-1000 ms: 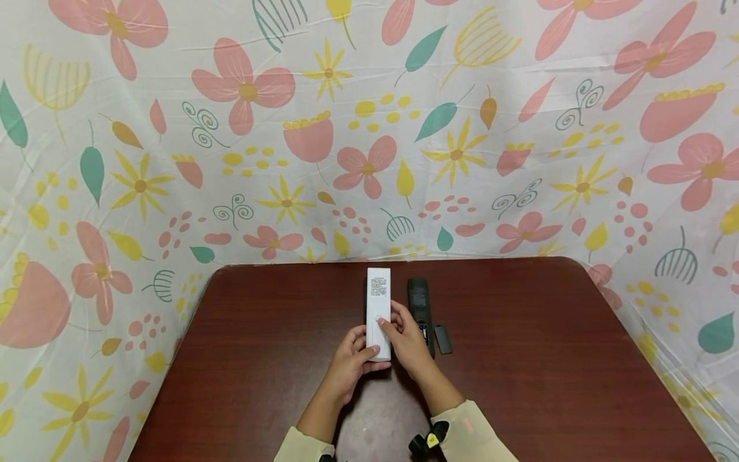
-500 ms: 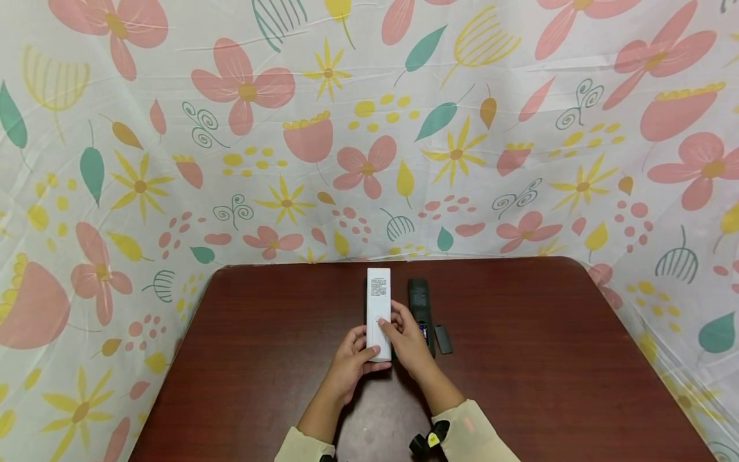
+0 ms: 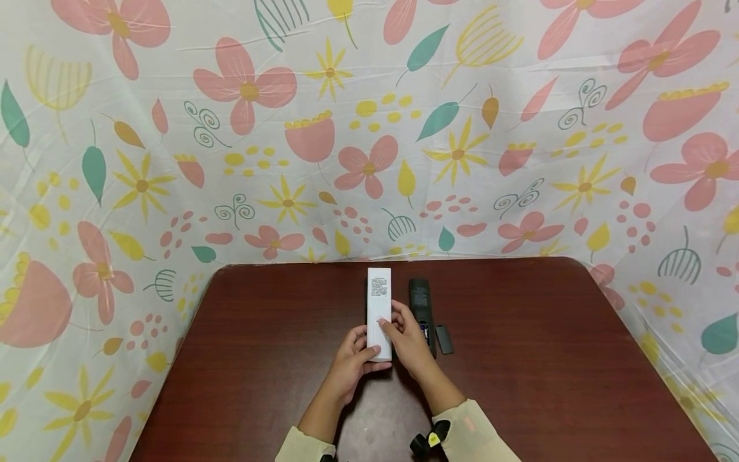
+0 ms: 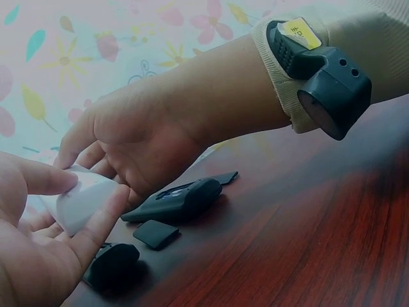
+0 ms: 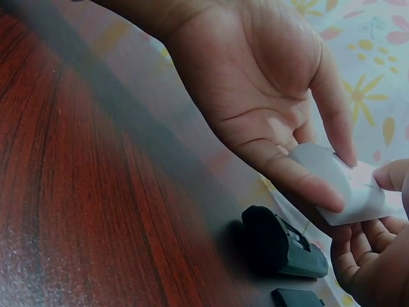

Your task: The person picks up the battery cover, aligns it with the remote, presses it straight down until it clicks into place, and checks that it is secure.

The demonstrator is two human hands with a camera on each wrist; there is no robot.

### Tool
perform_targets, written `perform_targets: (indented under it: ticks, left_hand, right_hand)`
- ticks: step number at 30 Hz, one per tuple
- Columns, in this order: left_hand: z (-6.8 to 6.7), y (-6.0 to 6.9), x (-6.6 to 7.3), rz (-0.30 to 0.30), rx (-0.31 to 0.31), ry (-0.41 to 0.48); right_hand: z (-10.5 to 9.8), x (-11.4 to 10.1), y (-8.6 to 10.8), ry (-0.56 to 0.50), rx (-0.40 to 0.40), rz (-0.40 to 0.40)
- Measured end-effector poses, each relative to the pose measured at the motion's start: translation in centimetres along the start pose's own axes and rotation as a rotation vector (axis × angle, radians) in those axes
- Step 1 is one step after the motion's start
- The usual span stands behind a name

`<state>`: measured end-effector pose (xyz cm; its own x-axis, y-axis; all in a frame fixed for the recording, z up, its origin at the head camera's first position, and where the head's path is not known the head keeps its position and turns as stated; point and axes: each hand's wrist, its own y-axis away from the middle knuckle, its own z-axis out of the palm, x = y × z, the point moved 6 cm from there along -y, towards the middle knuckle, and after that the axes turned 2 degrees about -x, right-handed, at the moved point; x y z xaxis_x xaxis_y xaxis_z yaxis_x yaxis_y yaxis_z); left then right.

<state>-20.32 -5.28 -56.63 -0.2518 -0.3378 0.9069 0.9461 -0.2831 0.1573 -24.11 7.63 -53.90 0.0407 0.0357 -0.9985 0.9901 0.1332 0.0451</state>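
Observation:
A white remote control (image 3: 379,305) is held back side up, a printed label near its far end. My left hand (image 3: 348,364) grips its near end, thumb on top and fingers beneath. My right hand (image 3: 412,343) holds its right side, the thumb pressed on the back around mid-length. To the right lies a black remote control (image 3: 421,301) with its battery compartment uncovered; beside it is a small dark battery cover (image 3: 444,339). Another black remote (image 4: 112,265) lies under the hands, mostly hidden in the head view. A second battery cover (image 4: 156,235) sits between the black remotes in the left wrist view.
All of this is on a dark reddish-brown wooden table (image 3: 537,359) with rounded far corners. A white cloth (image 3: 369,212) printed with flowers and leaves hangs behind the table and along both sides. Black wrist cameras (image 3: 428,439) are strapped over the beige sleeves (image 3: 476,433).

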Motion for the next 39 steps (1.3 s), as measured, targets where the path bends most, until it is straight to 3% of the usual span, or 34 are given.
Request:
perform_targets:
  ticks: [20,39]
  left_hand:
    - [-0.5,-0.1,-0.2,0.0,0.045,-0.001]
    - [-1.2,0.0,0.5,0.027,0.07,0.011]
  right_hand:
    - [0.3,-0.1,0.1,-0.012,-0.013,0.031]
    - [0.7,-0.2,0.4,0.03,-0.048,-0.024]
